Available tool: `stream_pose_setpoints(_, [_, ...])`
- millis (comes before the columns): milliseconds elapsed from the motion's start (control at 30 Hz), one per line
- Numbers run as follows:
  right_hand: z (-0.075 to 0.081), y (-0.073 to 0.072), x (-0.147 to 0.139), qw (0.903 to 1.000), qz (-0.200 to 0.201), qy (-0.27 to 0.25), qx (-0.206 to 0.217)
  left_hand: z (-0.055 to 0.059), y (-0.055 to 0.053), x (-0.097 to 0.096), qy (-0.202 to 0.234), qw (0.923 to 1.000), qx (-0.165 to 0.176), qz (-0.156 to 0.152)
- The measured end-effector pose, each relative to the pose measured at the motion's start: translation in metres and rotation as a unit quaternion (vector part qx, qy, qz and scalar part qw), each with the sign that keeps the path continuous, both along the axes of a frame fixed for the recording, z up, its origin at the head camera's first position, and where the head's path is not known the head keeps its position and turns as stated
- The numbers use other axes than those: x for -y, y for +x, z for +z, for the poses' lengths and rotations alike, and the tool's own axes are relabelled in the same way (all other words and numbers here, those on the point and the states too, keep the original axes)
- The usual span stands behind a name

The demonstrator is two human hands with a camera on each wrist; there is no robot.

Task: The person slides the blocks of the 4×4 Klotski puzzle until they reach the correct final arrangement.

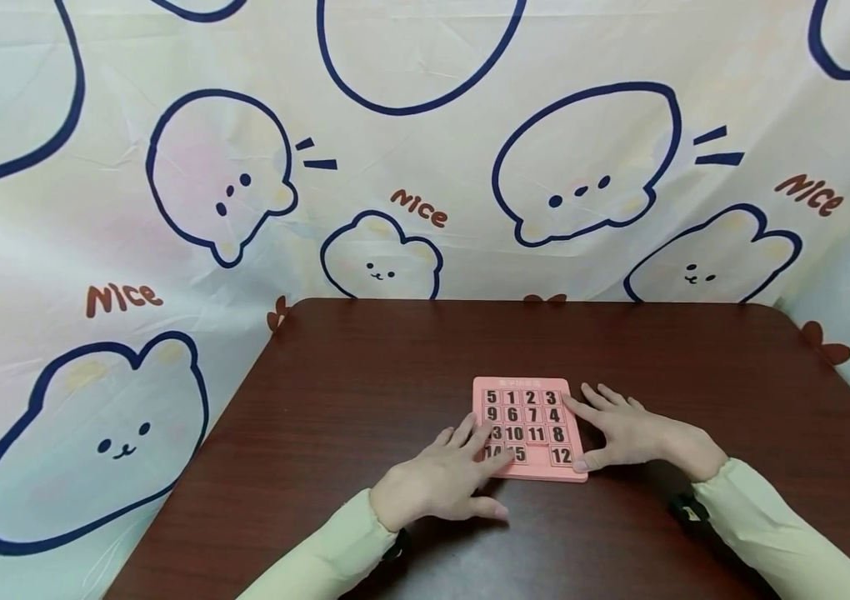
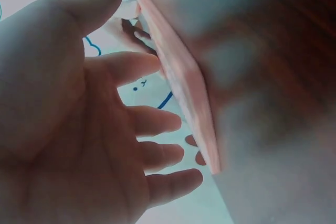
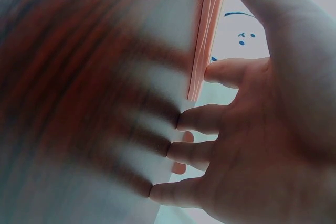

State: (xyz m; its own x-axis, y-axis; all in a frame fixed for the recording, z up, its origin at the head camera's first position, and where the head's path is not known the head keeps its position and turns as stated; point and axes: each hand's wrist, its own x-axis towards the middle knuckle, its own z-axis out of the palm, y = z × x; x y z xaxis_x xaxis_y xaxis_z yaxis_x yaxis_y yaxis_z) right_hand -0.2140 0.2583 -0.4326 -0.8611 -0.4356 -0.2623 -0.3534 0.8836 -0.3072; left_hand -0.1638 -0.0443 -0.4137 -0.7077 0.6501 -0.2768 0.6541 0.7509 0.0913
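A pink sliding number puzzle point(image 1: 537, 473) lies flat on the dark wooden table, its square tiles printed with black numbers. In its bottom row a gap shows between tile 15 and tile 12 point(image 1: 562, 455). My left hand point(image 1: 436, 483) reaches over the puzzle's left side, fingers extended, with the index fingertip at tile 15 and other fingers covering part of the left column. At the right edge, my right hand point(image 1: 623, 433) is spread, its thumb by the lower corner and index fingertip beside the upper tiles. The right wrist view shows its other fingertips down at the tabletop.
The brown table point(image 1: 365, 358) extends around the puzzle on all sides. Behind and to the left hangs a pale cloth point(image 1: 410, 158) with blue-outlined cartoon animals. Light green sleeves point(image 1: 335, 542) cover both forearms, and dark bands show at the wrists.
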Motion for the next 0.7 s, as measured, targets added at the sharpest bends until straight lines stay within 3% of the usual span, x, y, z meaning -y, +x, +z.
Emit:
stream_pose_setpoints(433, [-0.001,-0.001,-0.002,0.9999,0.010,-0.007,-0.012,-0.005,0.001,-0.016,-0.013,0.9973,-0.058,-0.043])
stream_pose_setpoints(700, [0.000,0.000,-0.002,0.9999,0.007,-0.005,-0.008,-0.006,0.000,-0.027,-0.007,0.9984,-0.044,-0.036])
